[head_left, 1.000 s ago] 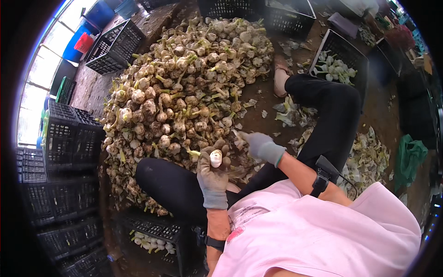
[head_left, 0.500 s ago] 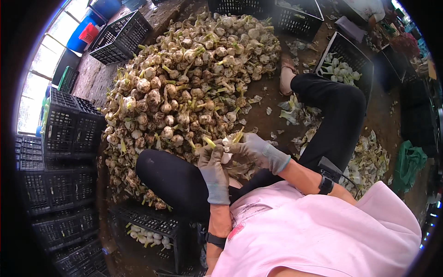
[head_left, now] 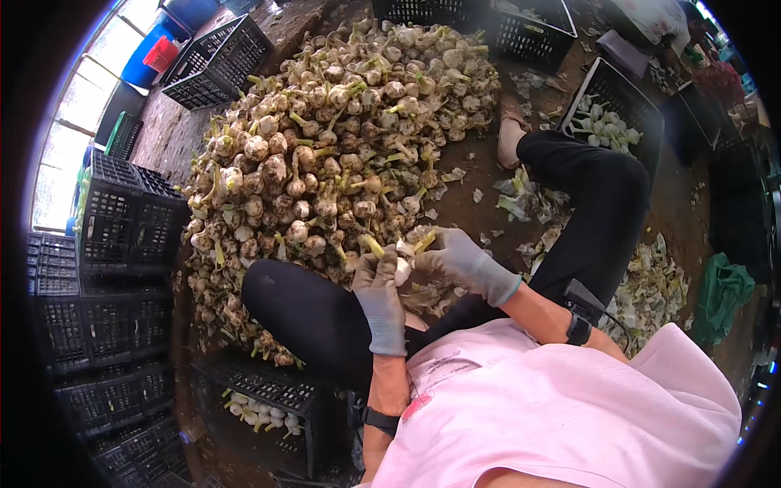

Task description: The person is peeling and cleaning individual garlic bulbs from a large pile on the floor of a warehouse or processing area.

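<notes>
Between my gloved hands is a garlic bulb [head_left: 403,272], its white side bare and a pale green stem stub poking up beside my fingers. My left hand [head_left: 377,294] is closed around it. With the fingers of my right hand [head_left: 455,259] I pinch a strip of garlic skin [head_left: 424,241], yellowish and whitish, next to the bulb; whether the strip is still joined to it I cannot make out. Just beyond both hands rises a big heap of unpeeled garlic [head_left: 325,163], brown with soil, many bulbs with cut stems.
Peeled white garlic lies in a black crate [head_left: 659,122] at far right and in another crate [head_left: 277,386] at lower left. Stacked black crates [head_left: 106,325] line the left side. Loose skins [head_left: 651,285] litter the floor at right, near a green bag [head_left: 722,291].
My right hand has shifted slightly right with the strip of skin, and more of the white bulb shows. The whole view has moved a little; my left hand keeps its hold.
</notes>
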Motion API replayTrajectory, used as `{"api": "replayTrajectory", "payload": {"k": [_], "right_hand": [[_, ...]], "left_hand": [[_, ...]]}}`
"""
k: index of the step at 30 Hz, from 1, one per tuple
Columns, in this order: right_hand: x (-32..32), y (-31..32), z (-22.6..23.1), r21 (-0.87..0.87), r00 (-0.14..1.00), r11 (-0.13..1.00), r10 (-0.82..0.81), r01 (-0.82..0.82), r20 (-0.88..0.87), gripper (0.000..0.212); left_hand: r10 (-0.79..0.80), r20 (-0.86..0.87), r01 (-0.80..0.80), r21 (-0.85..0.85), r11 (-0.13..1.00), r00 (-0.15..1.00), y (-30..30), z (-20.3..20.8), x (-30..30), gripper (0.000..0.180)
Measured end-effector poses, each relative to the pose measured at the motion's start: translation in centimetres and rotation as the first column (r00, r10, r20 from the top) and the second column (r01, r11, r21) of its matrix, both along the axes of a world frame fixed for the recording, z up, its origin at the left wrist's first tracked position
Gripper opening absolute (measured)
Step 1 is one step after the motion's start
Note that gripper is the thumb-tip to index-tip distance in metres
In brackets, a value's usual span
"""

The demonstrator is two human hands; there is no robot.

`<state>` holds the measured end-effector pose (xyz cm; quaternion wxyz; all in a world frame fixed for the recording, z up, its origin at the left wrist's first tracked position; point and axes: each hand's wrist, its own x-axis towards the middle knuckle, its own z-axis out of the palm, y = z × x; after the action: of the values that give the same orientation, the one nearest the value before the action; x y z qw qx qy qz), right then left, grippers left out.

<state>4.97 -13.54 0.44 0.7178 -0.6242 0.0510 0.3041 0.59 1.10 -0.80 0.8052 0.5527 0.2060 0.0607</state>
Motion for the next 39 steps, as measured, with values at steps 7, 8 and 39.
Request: {"api": "replayTrajectory", "payload": {"k": [7, 8, 39], "right_hand": [[-1.0, 1.4, -1.0, -0.573, 0.882, 0.819, 0.238, 0.043, 0.407, 0.038], [-1.0, 1.5, -1.1, -0.573, 0.882, 0.819, 0.249, 0.029, 0.401, 0.037], [-1.3, 1.0, -0.5, 0.307, 0.938, 0.947, 0.017, 0.095, -0.345, 0.036]], "left_hand": [[-0.111, 0.014, 0.093, 0.448, 0.889, 0.994, -0.8, -0.9, -0.4, 0.008], [-0.135, 0.049, 0.087, 0.543, 0.835, 0.990, -0.6, -1.9, -0.5, 0.008], [0.029, -0.053, -0.049, -0.426, 0.903, 0.998, 1.3, -2.9, -0.8, 0.012]]}}
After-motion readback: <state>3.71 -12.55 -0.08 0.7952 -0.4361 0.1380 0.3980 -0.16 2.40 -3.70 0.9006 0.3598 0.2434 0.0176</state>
